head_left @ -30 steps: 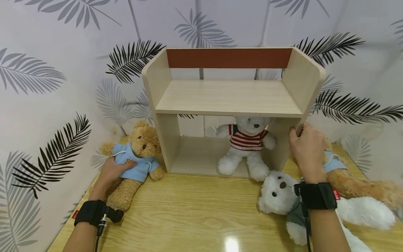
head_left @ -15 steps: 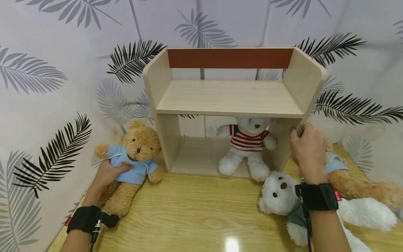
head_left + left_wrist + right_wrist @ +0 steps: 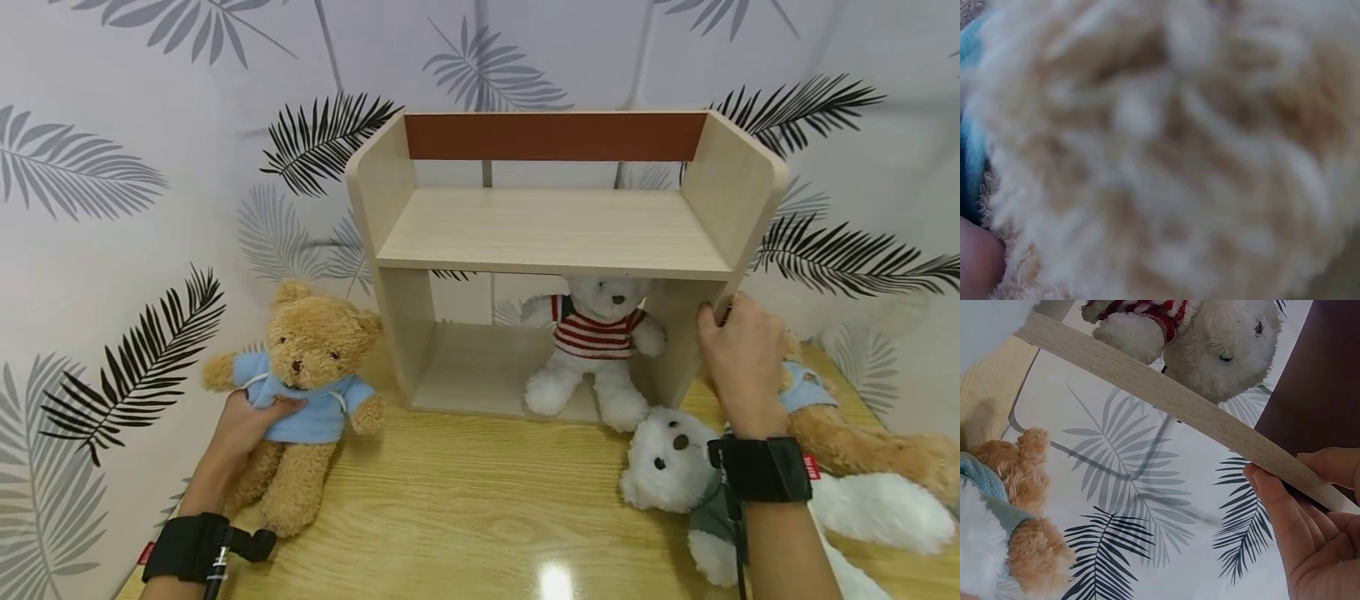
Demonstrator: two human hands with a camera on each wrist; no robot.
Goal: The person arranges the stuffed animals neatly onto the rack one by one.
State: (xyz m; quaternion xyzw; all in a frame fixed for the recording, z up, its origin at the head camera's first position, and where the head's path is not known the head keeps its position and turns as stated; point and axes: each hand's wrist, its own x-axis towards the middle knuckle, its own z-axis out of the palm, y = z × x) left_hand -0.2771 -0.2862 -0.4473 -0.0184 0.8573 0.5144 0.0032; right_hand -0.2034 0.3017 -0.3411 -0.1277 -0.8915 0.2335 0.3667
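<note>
My left hand grips a brown teddy bear in a light blue hoodie by its side, thumb across the front of the hoodie. The bear is upright, left of a pale wooden shelf unit. In the left wrist view its blurred fur fills most of the picture. My right hand pinches the front edge of the shelf's right side panel between thumb and fingers. Inside the lower compartment, against the right side, sits a white teddy bear in a red-striped shirt, its head partly hidden by the upper board.
A white bear in a dark green top lies at the right front, partly behind my right forearm. Beyond it lies another brown bear in light blue. Leaf-patterned covering stands behind the wooden table.
My left hand has drawn the brown bear leftward and toward me, away from the shelf's left panel. The right hand keeps its hold on the shelf panel.
</note>
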